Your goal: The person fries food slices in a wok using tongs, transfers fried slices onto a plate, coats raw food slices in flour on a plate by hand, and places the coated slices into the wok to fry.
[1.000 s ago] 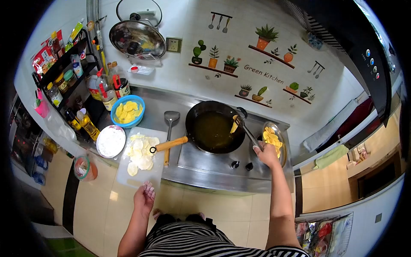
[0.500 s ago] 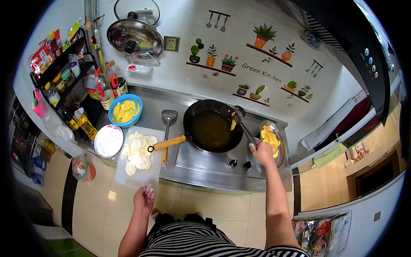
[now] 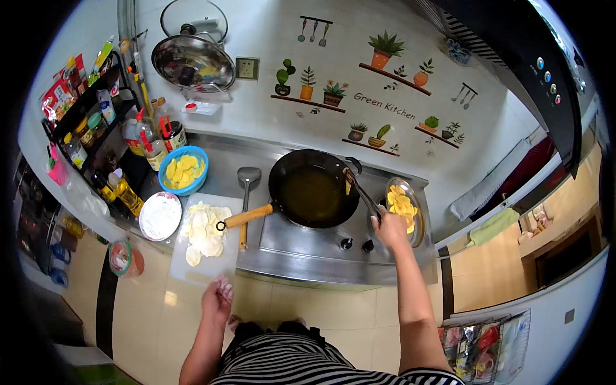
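Observation:
My right hand (image 3: 389, 229) is closed around metal tongs (image 3: 363, 196), whose tips pinch a browned slice (image 3: 348, 181) at the right rim of the wok (image 3: 292, 215). Oil (image 3: 312, 194) lies in the wok. Beside my right hand, an oval metal plate (image 3: 420, 235) holds golden fried slices (image 3: 401, 205). My left hand (image 3: 218, 298) hangs just below the near edge of the cutting board (image 3: 186, 268). Its white-dusted fingers are curled together with nothing visible in them. White-coated slices (image 3: 204, 232) overlap on the board. The wok's wooden handle (image 3: 250, 215) reaches over the board's right side.
A spatula (image 3: 248, 176) lies left of the wok. Behind the board stand a blue basket (image 3: 201, 179) of yellow slices (image 3: 181, 171) and a bowl of white powder (image 3: 160, 215). Bottles (image 3: 153, 149) crowd the back left corner. The range hood (image 3: 520, 58) overhangs the right.
The view has shifted slightly, so the counter sits a little further left. The tongs stay at the wok's right rim with the slice. My left hand has hardly moved.

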{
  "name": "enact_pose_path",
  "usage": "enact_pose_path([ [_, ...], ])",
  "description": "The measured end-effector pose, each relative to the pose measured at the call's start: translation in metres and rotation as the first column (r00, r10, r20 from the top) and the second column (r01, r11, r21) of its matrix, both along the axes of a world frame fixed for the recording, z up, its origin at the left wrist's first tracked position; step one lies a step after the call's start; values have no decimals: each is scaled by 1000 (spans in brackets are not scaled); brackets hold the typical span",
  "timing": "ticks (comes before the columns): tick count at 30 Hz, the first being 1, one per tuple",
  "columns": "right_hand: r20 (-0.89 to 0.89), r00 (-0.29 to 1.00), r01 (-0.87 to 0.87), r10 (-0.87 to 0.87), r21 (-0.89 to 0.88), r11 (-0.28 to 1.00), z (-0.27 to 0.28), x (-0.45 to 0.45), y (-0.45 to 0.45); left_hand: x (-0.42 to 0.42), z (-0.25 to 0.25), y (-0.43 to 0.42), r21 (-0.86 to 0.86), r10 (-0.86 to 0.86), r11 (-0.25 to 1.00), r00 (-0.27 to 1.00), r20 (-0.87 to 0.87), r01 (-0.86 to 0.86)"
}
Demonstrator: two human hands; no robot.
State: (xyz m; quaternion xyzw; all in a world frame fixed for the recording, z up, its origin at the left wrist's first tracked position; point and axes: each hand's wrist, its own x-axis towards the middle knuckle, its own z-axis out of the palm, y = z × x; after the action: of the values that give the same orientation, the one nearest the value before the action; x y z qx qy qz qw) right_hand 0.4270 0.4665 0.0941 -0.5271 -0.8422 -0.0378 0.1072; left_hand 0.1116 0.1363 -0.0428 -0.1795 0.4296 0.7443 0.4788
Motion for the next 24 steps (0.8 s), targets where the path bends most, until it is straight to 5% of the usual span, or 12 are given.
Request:
enact_pose_path([
  [7, -74, 997, -31, 36, 65, 997, 2, -1, -2, -2, 2, -1, -3, 13, 1000, 1000, -19, -13],
  [24, 88, 996, -15, 9, 65, 998, -8, 8, 9, -8, -7, -1, -6, 18, 1000, 1000, -14, -18],
])
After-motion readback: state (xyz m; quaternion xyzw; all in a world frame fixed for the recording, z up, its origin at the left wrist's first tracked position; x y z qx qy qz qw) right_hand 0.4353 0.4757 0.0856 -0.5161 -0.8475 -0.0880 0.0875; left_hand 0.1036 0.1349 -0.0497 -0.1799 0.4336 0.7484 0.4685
